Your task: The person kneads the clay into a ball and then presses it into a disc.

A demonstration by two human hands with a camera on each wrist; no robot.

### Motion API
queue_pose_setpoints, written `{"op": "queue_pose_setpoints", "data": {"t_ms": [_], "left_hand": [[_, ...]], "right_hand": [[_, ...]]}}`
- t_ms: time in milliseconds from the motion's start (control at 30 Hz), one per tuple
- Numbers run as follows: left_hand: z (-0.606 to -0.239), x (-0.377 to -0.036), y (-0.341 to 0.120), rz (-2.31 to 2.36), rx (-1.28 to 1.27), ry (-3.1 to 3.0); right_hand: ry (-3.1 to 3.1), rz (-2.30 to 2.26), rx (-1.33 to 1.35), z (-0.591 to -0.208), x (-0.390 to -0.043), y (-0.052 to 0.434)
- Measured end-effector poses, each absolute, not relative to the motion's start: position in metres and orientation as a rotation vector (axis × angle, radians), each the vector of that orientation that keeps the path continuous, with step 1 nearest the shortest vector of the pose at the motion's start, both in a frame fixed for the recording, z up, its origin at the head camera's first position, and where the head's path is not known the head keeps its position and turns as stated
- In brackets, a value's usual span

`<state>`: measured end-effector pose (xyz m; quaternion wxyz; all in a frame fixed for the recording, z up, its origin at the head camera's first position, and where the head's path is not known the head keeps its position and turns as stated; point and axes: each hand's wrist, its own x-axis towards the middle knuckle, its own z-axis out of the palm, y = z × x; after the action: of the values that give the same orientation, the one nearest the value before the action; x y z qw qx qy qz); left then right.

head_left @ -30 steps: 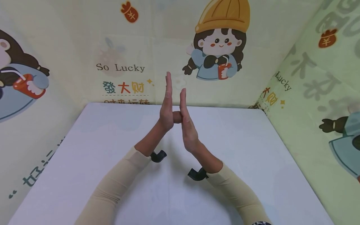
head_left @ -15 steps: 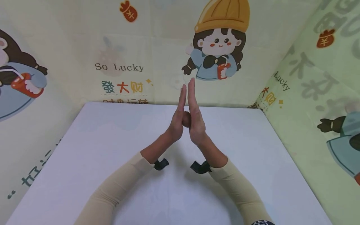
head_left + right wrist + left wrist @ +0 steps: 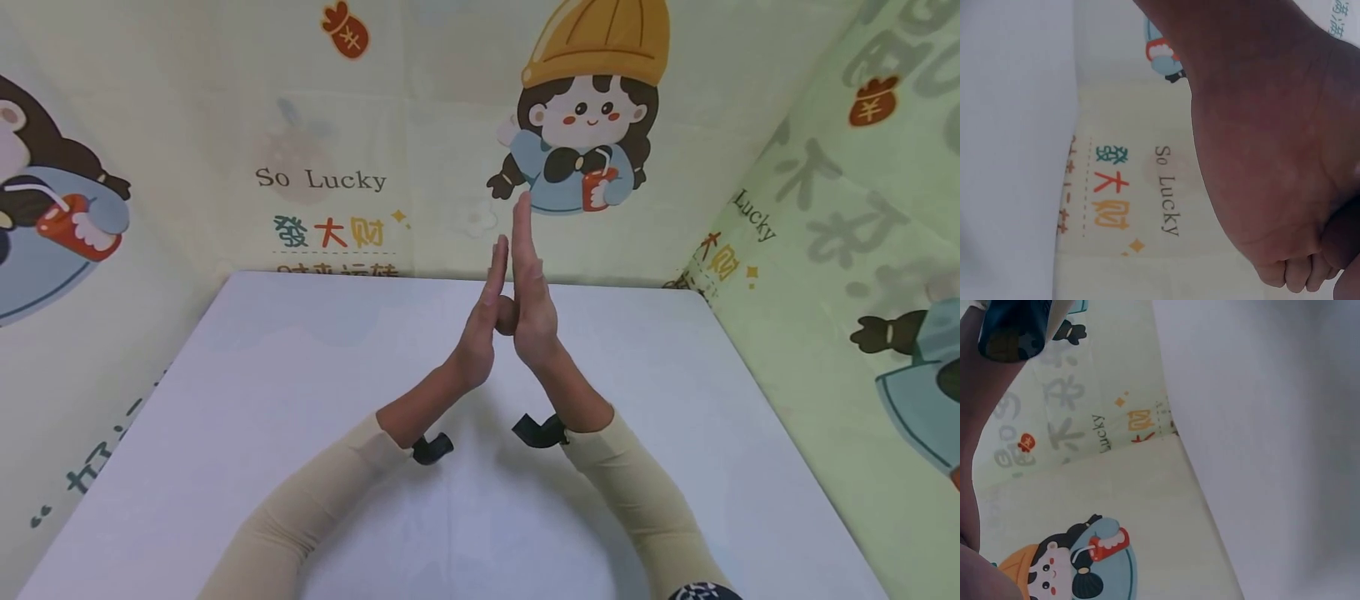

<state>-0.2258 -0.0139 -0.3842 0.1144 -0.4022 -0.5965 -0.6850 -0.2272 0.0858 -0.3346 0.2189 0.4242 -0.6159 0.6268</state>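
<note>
Looking in through the head camera, I have the left hand (image 3: pixel 482 325) upright with its fingers straight, its palm turned to the brown ball (image 3: pixel 506 316), which sits between both palms, above the table (image 3: pixel 300 375). On the other side the right hand (image 3: pixel 535 304) stands likewise, fingers straight, tips reaching higher in view than the left's; neither hand curls round anything. I'd judge that the ball is being worked between flat palms, so I'd want light, even pressure from both sides and short, opposed strokes. Too much force could flatten it if it is soft, which I cannot tell; too little and it could drop.

Around that, going rightward, I see the left sleeve (image 3: pixel 296 500), the black left mount (image 3: pixel 432 450) jutting inward below the wrist, the right mount (image 3: pixel 540 432) pointing back at it, and the right sleeve (image 3: pixel 652 500). Those mounts seem likeliest to knock together if the wrists close in. A printed wall (image 3: pixel 450 83) rises behind the table. The left wrist view does not show me the ball.
</note>
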Motion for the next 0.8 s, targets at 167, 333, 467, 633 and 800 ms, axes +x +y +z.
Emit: {"op": "queue_pose_setpoints", "data": {"t_ms": [167,333,467,633,800], "left_hand": [[-0.383,-0.219,-0.014,-1.991,-1.162,-1.769],[-0.383,-0.213,-0.013,-1.942,-1.179,-1.763],[-0.382,-0.209,-0.011,-1.914,-1.195,-1.737],[-0.379,-0.204,-0.011,-1.886,-1.199,-1.706],[-0.377,-0.201,-0.010,-1.877,-1.200,-1.664]], "right_hand": [[-1.711,1.777,1.140,-0.333,-0.232,0.089],[-1.713,1.803,1.141,-0.333,-0.236,0.091],[-1.722,1.828,1.149,-0.335,-0.237,0.092],[-1.736,1.885,1.147,-0.339,-0.240,0.092],[-1.760,1.952,1.129,-0.346,-0.239,0.091]]}}
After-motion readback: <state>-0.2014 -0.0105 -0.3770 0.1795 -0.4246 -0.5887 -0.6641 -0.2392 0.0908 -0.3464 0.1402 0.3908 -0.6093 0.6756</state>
